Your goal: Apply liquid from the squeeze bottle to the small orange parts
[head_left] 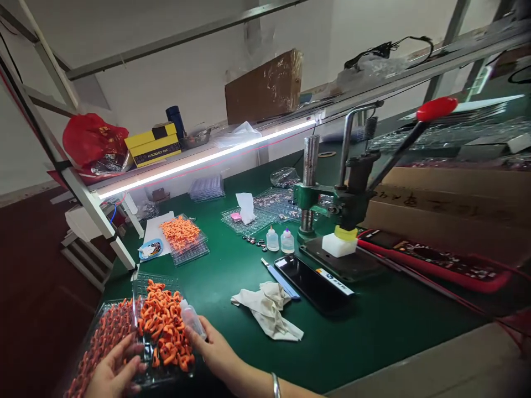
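In my right hand is a small translucent squeeze bottle, held at a tilt beside the right edge of a clear plastic tray. Heaped in that tray are many orange, earbud-shaped plastic pieces. My left hand is at the tray's lower left, thumb and fingers apart. Whether its fingertips touch the tray or a piece, I cannot tell. Under and left of this tray, another clear tray has similar orange pieces set in rows.
A crumpled cloth, a phone and a blue-handled tool lie mid-table. Behind stand two small bottles and a green hand press with a red-knobbed lever. More orange pieces fill a tray farther back.
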Demonstrator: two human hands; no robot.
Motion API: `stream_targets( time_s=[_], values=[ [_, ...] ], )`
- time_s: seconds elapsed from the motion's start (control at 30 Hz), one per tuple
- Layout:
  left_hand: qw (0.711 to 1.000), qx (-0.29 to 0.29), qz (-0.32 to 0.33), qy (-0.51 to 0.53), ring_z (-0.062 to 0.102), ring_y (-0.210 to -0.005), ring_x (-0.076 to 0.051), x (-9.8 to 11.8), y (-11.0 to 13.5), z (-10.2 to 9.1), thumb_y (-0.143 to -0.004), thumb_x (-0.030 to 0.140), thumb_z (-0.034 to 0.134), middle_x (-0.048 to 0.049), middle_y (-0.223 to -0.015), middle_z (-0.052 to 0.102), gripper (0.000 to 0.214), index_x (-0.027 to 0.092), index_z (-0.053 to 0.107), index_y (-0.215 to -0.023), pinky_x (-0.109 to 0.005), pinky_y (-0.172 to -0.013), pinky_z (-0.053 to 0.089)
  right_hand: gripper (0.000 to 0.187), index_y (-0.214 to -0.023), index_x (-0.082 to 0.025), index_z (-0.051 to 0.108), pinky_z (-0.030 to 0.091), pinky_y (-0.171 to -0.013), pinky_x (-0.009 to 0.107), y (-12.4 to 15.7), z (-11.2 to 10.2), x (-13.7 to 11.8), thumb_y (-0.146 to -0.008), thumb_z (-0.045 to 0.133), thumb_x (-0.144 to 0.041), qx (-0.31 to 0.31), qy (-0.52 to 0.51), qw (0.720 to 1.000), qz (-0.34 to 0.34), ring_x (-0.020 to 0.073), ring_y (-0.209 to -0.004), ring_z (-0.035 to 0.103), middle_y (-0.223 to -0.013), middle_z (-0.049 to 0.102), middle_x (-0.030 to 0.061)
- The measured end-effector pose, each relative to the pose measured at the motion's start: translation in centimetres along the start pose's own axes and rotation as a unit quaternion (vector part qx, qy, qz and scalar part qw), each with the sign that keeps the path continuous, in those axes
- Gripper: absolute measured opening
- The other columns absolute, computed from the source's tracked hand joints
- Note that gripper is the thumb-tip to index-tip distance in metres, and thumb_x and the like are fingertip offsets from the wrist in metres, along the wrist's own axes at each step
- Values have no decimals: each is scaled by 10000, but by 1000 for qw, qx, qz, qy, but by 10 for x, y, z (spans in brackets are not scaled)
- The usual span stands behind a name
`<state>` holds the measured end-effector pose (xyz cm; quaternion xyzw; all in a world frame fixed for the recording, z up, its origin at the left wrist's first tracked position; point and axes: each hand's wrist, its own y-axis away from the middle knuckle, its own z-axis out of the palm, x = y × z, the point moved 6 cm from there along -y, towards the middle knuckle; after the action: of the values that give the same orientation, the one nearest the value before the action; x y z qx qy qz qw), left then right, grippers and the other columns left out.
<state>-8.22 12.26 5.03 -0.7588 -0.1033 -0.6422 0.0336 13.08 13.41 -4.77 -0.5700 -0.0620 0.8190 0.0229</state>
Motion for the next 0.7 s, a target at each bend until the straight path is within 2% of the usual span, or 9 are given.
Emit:
stream_targets(
  time_s=[0.2,0.47,0.7],
  values=[
    [998,-49,-23,-26,724,-685,-223,14,-7,8,-506,240,923,-124,-980,757,627,136,743,-1098,-245,-483,537,322,-1221,-167,634,540,-934,476,4,-4,-4,-995,634,-396,16,0,1000,17,251,-1071,660,-1217,659,77],
    [997,-49,-9,-63,703,-671,-177,24,-7,15,-639,208,848,-107,-1028,739,576,127,701,-1190,-218,-453,532,345,-1267,-179,611,570,-883,448,15,-14,-2,-997,631,-392,34,-13,997,68,248,-1050,663,-1257,636,82],
    [992,-58,13,-112,698,-680,-172,40,-5,16,-700,191,805,-115,-1008,726,612,87,648,-1283,-209,-454,524,339,-1215,-168,639,476,-1014,517,15,-33,-8,-999,615,-428,46,6,997,57,274,-1160,620,-1260,645,84]
  ],
)
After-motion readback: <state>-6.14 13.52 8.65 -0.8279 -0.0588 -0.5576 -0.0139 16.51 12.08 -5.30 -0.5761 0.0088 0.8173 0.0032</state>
